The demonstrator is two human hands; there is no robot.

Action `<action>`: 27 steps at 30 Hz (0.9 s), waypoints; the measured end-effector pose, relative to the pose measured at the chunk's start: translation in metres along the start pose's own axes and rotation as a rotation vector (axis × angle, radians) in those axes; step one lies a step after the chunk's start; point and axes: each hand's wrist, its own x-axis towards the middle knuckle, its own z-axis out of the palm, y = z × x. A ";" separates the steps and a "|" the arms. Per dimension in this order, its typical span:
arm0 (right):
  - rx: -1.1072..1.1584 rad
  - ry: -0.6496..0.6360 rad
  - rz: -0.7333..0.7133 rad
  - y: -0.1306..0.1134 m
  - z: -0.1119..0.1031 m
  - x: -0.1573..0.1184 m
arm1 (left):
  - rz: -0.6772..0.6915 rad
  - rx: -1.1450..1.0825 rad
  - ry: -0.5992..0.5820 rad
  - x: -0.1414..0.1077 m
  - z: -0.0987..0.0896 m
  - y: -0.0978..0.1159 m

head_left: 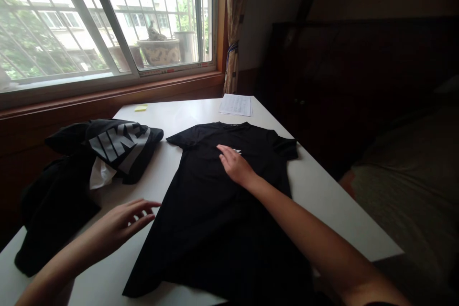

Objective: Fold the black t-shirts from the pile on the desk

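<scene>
A black short-sleeved T-shirt (215, 205) lies spread on the white table, its collar toward the far edge and a small white print on the chest. My right hand (234, 165) is over the chest near that print, fingers extended and holding nothing. At the shirt's left edge is my left hand (131, 220), its fingers apart and its fingertips at or just above the fabric. The shirt's lower part reaches the bottom of the view, with my right forearm across its right side.
Dark clothes (60, 201) with large grey lettering are heaped at the table's left. Papers (235, 105) and a yellow note (141, 108) lie near the far edge of the white table (333, 210). Beyond are a barred window and a curtain (236, 19).
</scene>
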 end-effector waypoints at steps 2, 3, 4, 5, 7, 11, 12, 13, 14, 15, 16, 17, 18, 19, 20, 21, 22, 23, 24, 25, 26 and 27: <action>-0.032 0.067 0.075 0.024 -0.033 -0.025 | 0.134 0.047 0.092 0.023 0.012 -0.001; -0.066 0.096 0.114 0.037 -0.048 -0.039 | 0.192 0.074 0.132 0.035 0.018 0.000; -0.108 0.129 0.152 0.051 -0.063 -0.053 | 0.243 0.106 0.179 0.047 0.025 0.001; -0.153 0.159 0.193 0.064 -0.077 -0.067 | 0.289 0.136 0.215 0.058 0.032 0.004; -0.253 0.204 0.294 0.090 -0.100 -0.093 | 0.364 0.195 0.249 0.080 0.046 0.010; -0.358 0.113 0.440 0.126 -0.128 -0.130 | 0.375 0.341 0.223 0.121 0.066 0.014; -0.357 0.084 0.431 0.131 -0.131 -0.135 | 0.341 0.378 0.215 0.130 0.070 0.013; -0.353 0.062 0.409 0.136 -0.133 -0.137 | 0.295 0.412 0.207 0.138 0.074 0.011; -0.352 0.051 0.386 0.140 -0.134 -0.138 | 0.243 0.441 0.201 0.146 0.077 0.009; -0.357 0.046 0.370 0.143 -0.135 -0.138 | 0.193 0.465 0.198 0.152 0.081 0.006; -0.367 0.042 0.362 0.147 -0.135 -0.137 | 0.150 0.483 0.199 0.156 0.085 0.002; -0.380 0.037 0.362 0.150 -0.136 -0.135 | 0.115 0.495 0.206 0.158 0.088 -0.001; -0.390 0.032 0.364 0.153 -0.136 -0.133 | 0.092 0.505 0.215 0.159 0.092 -0.003; -0.398 0.027 0.368 0.157 -0.136 -0.130 | 0.076 0.514 0.224 0.158 0.095 -0.005; -0.405 0.025 0.372 0.161 -0.136 -0.128 | 0.065 0.523 0.229 0.156 0.098 -0.006; -0.411 0.021 0.373 0.164 -0.135 -0.125 | 0.054 0.532 0.230 0.153 0.101 -0.006; -0.417 0.017 0.371 0.168 -0.135 -0.122 | 0.041 0.541 0.230 0.149 0.104 -0.005; -0.422 0.015 0.371 0.171 -0.134 -0.120 | 0.026 0.549 0.231 0.144 0.107 -0.003; -0.428 0.015 0.373 0.174 -0.134 -0.117 | 0.011 0.556 0.232 0.139 0.110 0.000; -0.432 0.013 0.376 0.178 -0.133 -0.115 | -0.004 0.561 0.237 0.134 0.113 0.003; -0.435 0.009 0.381 0.181 -0.133 -0.114 | -0.016 0.566 0.243 0.129 0.117 0.007; -0.437 0.004 0.384 0.184 -0.132 -0.113 | -0.024 0.569 0.249 0.124 0.120 0.011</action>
